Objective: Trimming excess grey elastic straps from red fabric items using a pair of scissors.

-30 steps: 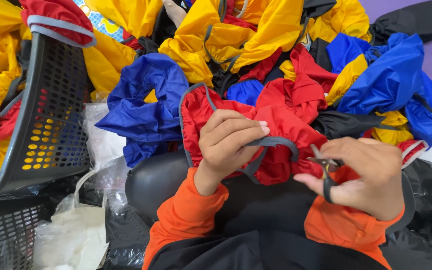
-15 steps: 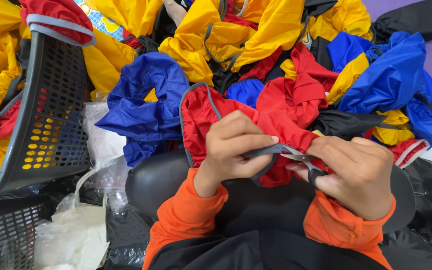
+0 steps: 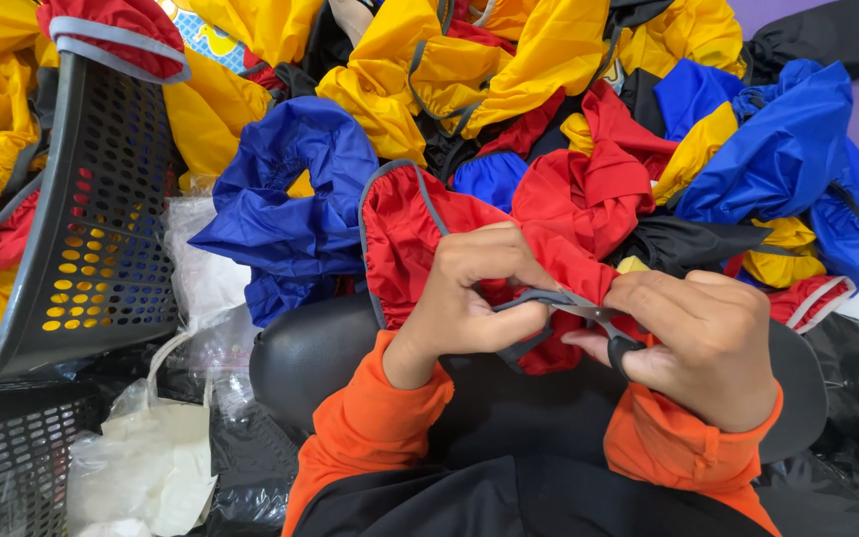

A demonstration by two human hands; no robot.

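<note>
basket (image 3: pixel 91 229) left of garment (image 3: pixel 569 229), hands

Thin red woven nylon cloth with a faint sheen (image 3: pixel 569 214), edged in matt grey binding tape (image 3: pixel 549 298), is pinched by the left hand (image 3: pixel 469 293), while the right hand (image 3: pixel 708 338) closes on small scissors with bright metal blades and black plastic handles (image 3: pixel 603 323). Far behind lie crumpled blue (image 3: pixel 295 194) and yellow (image 3: pixel 509 60) garments of the same light, slightly glossy fabric. At left stands a dark grey perforated plastic basket, smooth and semi-matt (image 3: pixel 101 229); below it, clear crinkled plastic bags (image 3: pixel 206 288). Both orange sleeves (image 3: pixel 370 428) look like soft matt knit cloth over a smooth black rounded surface (image 3: pixel 300 358).
</note>
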